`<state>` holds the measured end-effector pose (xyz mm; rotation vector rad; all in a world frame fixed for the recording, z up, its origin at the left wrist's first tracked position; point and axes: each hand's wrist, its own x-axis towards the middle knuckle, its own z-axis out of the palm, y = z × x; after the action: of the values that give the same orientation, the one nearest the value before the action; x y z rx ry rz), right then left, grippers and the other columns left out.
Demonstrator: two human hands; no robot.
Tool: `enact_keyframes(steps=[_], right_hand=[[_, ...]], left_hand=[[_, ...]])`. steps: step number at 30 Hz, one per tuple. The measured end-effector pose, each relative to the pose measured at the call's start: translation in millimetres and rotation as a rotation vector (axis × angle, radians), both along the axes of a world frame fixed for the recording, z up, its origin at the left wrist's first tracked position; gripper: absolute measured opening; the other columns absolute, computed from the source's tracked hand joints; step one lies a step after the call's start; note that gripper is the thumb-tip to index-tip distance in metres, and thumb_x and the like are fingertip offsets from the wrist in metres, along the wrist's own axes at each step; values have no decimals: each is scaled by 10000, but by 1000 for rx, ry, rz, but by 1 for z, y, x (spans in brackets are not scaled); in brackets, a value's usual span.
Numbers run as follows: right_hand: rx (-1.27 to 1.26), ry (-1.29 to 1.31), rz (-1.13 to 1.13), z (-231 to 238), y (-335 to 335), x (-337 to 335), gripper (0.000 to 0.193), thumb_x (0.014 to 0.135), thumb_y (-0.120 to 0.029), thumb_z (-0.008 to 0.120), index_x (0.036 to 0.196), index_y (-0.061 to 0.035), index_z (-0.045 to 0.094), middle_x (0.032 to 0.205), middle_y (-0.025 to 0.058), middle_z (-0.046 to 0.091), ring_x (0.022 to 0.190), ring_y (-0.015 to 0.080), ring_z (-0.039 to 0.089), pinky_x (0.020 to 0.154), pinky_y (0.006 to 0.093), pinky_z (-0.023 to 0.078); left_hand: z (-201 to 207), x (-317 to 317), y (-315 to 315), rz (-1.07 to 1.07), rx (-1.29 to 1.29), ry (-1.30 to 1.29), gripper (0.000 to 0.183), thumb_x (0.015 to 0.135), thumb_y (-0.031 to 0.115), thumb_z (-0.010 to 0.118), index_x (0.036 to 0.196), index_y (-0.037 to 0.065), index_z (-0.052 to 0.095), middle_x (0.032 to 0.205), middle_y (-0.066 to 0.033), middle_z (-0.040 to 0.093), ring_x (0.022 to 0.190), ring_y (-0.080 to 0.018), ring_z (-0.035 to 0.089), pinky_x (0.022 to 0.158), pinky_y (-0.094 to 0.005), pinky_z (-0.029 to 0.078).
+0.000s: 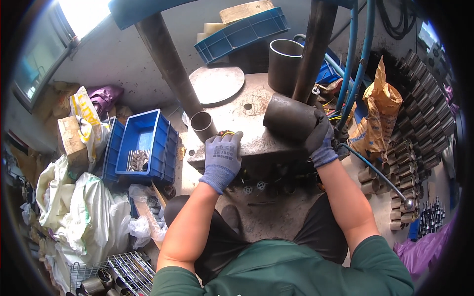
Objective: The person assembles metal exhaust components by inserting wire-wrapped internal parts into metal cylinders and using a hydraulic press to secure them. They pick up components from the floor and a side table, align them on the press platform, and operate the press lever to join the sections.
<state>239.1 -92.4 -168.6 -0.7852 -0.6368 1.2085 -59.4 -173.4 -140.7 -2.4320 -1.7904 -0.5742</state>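
Note:
My right hand (321,140), in a dark-palmed glove, is wrapped round the near right end of a thick dark metal cylinder (287,117). That cylinder lies tilted over the right side of the press table (256,89). My left hand (223,154), in a grey-blue printed glove, is at the table's front edge with its fingers curled. A bit of something yellow shows beyond the fingertips; the rest is hidden by the glove. Just left of those fingers stands a short grey metal tube (203,127). A round metal plate (217,84) lies farther back on the table.
Two steel columns (168,59) rise from the table. An open-ended large cylinder (284,66) stands behind the right one. Blue bins (140,143) and white sacks (89,207) are at left. Stacked metal tubes (419,113), a paper sack (380,113) and a ball-ended lever (408,203) are at right.

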Motion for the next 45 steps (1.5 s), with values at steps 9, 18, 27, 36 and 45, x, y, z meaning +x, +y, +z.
enact_keyframes(steps=[9,18,27,36,45], right_hand=[[-61,7,256,3,-20,-20,428,1030,-211,508,1405,-4,522,1352,184,627,1222,293,642,1061,435,544],[-338,71,253,16,-63,57,365,993,-287,552,1239,-30,635,1214,162,688,1113,281,688,974,426,589],[-278,-146,-58,-6,-63,102,490,892,-279,703,1323,-66,603,1215,159,657,1023,291,694,906,435,610],[321,-793,-248,29,-50,45,654,936,93,659,1546,-17,453,1527,103,531,1285,165,580,1098,296,474],[712,-1804,-467,63,-33,20,726,805,-156,795,1488,-139,551,1157,76,687,1154,286,618,1170,509,360]], left_hand=[[13,69,11,-152,361,-332,587,811,176,697,1389,142,600,1340,-131,599,1311,-372,513,1134,-541,367],[2,140,43,-244,324,-490,521,942,278,630,1421,84,561,1436,-156,573,1385,-394,474,1186,-584,282],[-1,160,46,-123,463,-489,448,882,188,688,1322,134,625,1199,-117,639,1243,-334,554,1187,-573,290],[8,128,62,-173,507,-1427,439,737,-102,543,1155,6,625,1095,-158,665,1054,-280,655,1042,-425,511],[12,29,120,-114,188,-1559,446,1060,212,590,1423,-32,500,1344,-183,598,1230,-224,592,1040,-335,489]])
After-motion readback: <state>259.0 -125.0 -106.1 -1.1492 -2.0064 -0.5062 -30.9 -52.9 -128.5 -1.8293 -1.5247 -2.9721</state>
